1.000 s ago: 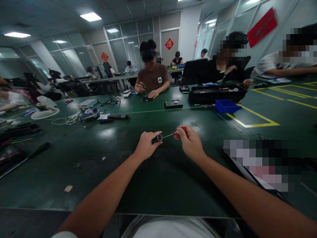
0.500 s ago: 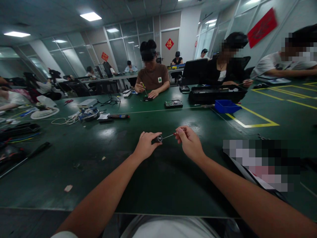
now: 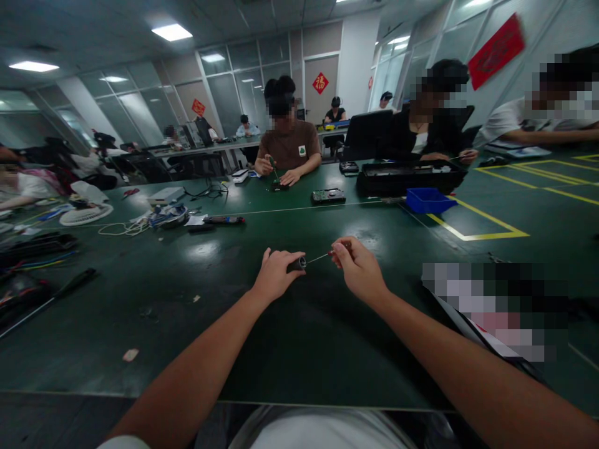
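My left hand (image 3: 276,274) grips a small dark cylindrical part (image 3: 296,264) between thumb and fingers, its round end turned to the right. In my right hand (image 3: 356,265) is a thin screwdriver (image 3: 319,257), its red handle mostly covered by my fingers. The metal shaft points left and its tip meets the round end of the cylinder. Whether the tip sits in a screw is too small to tell. Both hands are held over the green table (image 3: 299,349).
Ahead lie a hard drive (image 3: 328,196), a blue bin (image 3: 429,201) and a long black casing (image 3: 412,178). Left are a dark-handled tool (image 3: 219,219), cables (image 3: 126,227) and a white fan part (image 3: 87,212). A co-worker (image 3: 290,143) sits opposite, using a screwdriver.
The cylinder's round end has turned slightly in my left hand. My right hand and the screwdriver stay nearly in place, the tip still at the cylinder.
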Demonstrator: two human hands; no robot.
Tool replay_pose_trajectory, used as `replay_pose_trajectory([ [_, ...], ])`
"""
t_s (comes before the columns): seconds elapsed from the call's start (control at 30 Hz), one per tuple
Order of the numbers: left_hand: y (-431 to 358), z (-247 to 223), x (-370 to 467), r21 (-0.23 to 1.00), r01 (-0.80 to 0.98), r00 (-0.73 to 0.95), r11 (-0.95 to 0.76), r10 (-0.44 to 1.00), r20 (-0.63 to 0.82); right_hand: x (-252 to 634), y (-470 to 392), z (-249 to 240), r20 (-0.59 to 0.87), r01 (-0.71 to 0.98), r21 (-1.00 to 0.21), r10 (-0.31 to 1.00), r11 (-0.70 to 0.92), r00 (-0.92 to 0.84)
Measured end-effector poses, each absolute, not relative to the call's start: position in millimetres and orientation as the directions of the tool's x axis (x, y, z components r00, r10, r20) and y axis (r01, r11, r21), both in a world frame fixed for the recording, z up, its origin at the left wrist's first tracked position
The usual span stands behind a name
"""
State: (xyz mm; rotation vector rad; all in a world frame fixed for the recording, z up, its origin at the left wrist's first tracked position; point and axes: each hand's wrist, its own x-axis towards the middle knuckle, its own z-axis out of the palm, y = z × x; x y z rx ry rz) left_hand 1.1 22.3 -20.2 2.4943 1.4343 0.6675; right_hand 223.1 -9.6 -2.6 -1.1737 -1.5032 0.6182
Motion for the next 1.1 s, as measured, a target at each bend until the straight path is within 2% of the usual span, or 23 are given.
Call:
replay_pose_trajectory([
  [0.13,22,-20,1,0.375,0.773,0.440,-0.512,0.858,0.266,224,-9,-2,0.425,0.371,-0.850,0.903,0.375,0.061],
  [0.37,21,-18,2,0.370,0.777,0.444,-0.510,0.860,0.252,222,-12,-2,0.437,0.325,-0.858,0.898,0.398,0.055],
  [0.57,20,-17,3,0.366,0.781,0.447,-0.506,0.862,0.238,224,-11,0,0.424,0.430,-0.826,0.904,0.364,0.050],
  [0.73,20,-13,3,0.412,0.764,0.440,-0.496,0.868,0.229,225,-10,2,0.421,0.496,-0.802,0.904,0.332,0.076],
  [0.87,20,-10,2,0.487,0.725,0.421,-0.487,0.873,0.247,226,-8,2,0.428,0.506,-0.801,0.897,0.320,0.110],
  [0.97,23,-11,1,0.616,0.653,0.317,-0.442,0.897,0.308,227,-8,2,0.433,0.496,-0.808,0.892,0.319,0.132],
  [1.03,25,-13,1,0.773,0.501,0.235,-0.388,0.921,0.309,227,-9,2,0.432,0.484,-0.814,0.892,0.319,0.138],
  [1.1,27,-16,3,0.914,0.272,0.191,-0.300,0.948,0.254,227,-9,3,0.428,0.473,-0.821,0.893,0.319,0.139],
])
